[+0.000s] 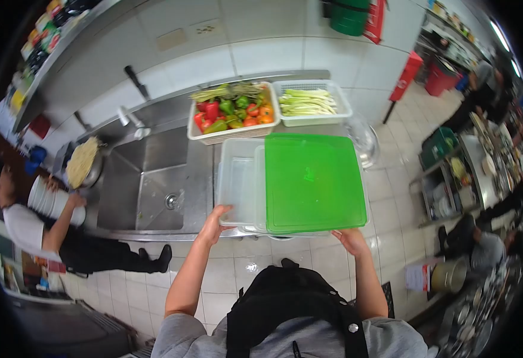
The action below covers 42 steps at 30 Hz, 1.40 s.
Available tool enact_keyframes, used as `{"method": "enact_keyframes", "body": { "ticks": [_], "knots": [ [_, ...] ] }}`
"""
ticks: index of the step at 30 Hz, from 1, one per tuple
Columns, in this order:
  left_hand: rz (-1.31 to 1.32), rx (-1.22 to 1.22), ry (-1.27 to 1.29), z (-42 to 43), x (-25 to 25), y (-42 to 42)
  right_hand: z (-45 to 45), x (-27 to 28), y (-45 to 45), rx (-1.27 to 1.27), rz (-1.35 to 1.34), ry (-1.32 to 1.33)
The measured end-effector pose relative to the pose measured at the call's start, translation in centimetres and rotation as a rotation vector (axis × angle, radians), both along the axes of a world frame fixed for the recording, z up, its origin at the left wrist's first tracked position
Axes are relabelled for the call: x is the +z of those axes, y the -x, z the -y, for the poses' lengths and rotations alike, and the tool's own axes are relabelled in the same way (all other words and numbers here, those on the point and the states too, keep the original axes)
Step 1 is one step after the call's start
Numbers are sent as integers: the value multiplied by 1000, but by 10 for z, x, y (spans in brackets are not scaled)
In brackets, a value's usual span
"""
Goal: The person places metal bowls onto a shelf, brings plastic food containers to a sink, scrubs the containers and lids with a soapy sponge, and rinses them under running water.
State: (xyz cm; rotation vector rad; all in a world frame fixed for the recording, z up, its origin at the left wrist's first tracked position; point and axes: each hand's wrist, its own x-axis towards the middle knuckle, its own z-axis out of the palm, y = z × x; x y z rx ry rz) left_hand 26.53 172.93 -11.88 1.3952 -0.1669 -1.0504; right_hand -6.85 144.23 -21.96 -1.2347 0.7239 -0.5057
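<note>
A wide green plastic lid (315,182) lies over the right part of a stack of clear plastic containers (240,179) at the counter's edge in front of me. My left hand (215,224) grips the near left corner of the clear container, thumb on top and fingers partly hidden beneath. At the near right edge of the green lid, my right hand (351,241) holds on with its fingertips, partly tucked under the rim. What lies under the lid is mostly hidden.
Behind the stack stand a basket of peppers and tomatoes (196,132) and a white basket of green stalks (309,121). A steel sink (148,179) is to the left. Beyond it, a person (28,230) holds white buckets (49,200). Other people work at right.
</note>
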Motion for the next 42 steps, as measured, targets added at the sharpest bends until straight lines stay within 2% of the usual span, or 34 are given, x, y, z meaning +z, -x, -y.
{"method": "enact_keyframes", "body": {
  "ticks": [2, 3, 5, 6, 8, 9, 11, 15, 18, 20, 24, 29, 31, 32, 33, 35, 36, 38, 42],
  "knots": [
    [-13, -9, 13, 0, 0, 4, 20, 6, 31, -73, 325, -466],
    [-9, 20, 34, 0, -1, 3, 22, 24, 37, -98, 324, -459],
    [23, -17, 35, -3, -2, 0, 28, 78, 43, -104, 524, -615],
    [58, -33, 31, -4, -4, -3, 41, 74, 41, -127, 532, -606],
    [37, -29, 16, -3, -8, -12, 69, 61, 41, -17, 271, -423],
    [18, 3, 1, -1, -9, -20, 73, 73, 36, -41, 284, -412],
    [-19, -74, 113, 5, -14, -31, 65, 99, 12, 68, -165, -233],
    [-161, -210, 190, 24, -5, -38, 42, 102, -20, 95, 7, -249],
    [-184, -257, 209, 29, -6, -34, 30, 97, -37, 166, 7, -308],
    [-168, -265, 220, 29, -13, -30, 30, 103, -36, 236, -111, -314],
    [-163, -240, 178, 25, -25, -7, 27, 96, -8, 185, -130, -296],
    [-107, -219, 57, 44, -35, 42, 37, 89, 60, 114, -125, -309],
    [-73, -339, 30, 65, -29, 66, 40, 96, 98, 10, -159, -375],
    [-199, -397, 36, 80, -26, 76, 41, 99, 117, -72, -103, -358],
    [-198, -386, 38, 99, -28, 88, 42, 102, 137, -153, -47, -343],
    [-116, -525, 55, 142, -39, 116, 53, 114, 180, -288, -48, -352],
    [-129, -513, 56, 162, -41, 130, 60, 113, 202, -278, -63, -353],
    [-237, -689, -45, 213, -41, 156, 85, 113, 246, -468, -36, -294],
    [-222, -727, 111, 308, -42, 220, 149, 141, 312, -505, -85, -299]
  ]
}}
